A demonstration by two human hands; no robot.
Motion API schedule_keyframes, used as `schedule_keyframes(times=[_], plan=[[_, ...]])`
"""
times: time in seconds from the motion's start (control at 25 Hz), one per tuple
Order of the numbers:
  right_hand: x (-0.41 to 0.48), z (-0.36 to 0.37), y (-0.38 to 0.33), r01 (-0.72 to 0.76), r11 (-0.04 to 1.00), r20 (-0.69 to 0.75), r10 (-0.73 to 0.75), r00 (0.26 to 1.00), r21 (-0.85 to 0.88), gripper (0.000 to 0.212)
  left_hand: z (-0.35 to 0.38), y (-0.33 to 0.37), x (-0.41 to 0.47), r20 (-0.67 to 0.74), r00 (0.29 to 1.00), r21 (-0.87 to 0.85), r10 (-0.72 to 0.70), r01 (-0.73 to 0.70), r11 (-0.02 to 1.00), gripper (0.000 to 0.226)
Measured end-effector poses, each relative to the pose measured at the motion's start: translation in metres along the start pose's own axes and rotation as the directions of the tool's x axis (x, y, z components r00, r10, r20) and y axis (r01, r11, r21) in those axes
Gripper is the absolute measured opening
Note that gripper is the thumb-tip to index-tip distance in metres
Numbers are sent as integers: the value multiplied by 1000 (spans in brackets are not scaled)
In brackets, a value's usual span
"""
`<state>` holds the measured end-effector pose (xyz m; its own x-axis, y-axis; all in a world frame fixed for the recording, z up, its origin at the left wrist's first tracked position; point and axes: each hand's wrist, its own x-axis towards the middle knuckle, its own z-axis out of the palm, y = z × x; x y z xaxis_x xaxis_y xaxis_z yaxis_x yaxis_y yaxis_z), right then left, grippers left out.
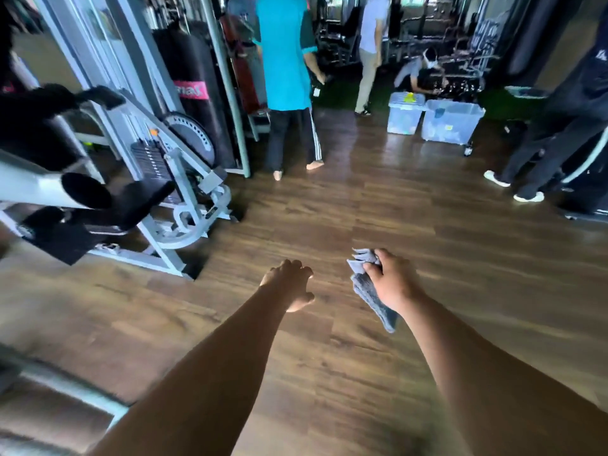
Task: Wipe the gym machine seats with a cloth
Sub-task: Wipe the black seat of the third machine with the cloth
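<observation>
Dim and muted overall, lit softly from beyond the far end of the wooden floor (378, 209). Catches pale glare in streaks across the middle of the floor. Smears with motion blur at the floor's near left corner and over the gym machine (148, 192) on its left side. Reads sharpest mid floor, at the left hand (289, 284), right hand (391, 281) and cloth (371, 296). Bends lines outward toward the edges. Sinks into darkness past the floor's far end.
</observation>
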<state>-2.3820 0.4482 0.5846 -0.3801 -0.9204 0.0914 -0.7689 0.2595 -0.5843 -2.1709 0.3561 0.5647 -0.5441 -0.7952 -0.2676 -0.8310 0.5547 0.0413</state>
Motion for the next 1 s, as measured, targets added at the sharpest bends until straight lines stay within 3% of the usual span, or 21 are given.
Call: schedule_keyframes(times=[0.2,0.44,0.6,1.0], plan=[[151,42,-27,202,979,97,-203,974,20,28,-21,-63,87,-11,976,-73,-218,217,973,64],[301,98,-102,357,928,298,-373,879,107,17,-42,-148,156,7,881,-195,-474,466,863,64],[373,156,-161,412,898,370,-440,818,157,38,-53,-225,192,-4,825,-203,-566,553,808,63],[545,303,-310,548,813,435,-573,694,196,32,-91,-433,291,58,717,-297,-695,676,674,53]])
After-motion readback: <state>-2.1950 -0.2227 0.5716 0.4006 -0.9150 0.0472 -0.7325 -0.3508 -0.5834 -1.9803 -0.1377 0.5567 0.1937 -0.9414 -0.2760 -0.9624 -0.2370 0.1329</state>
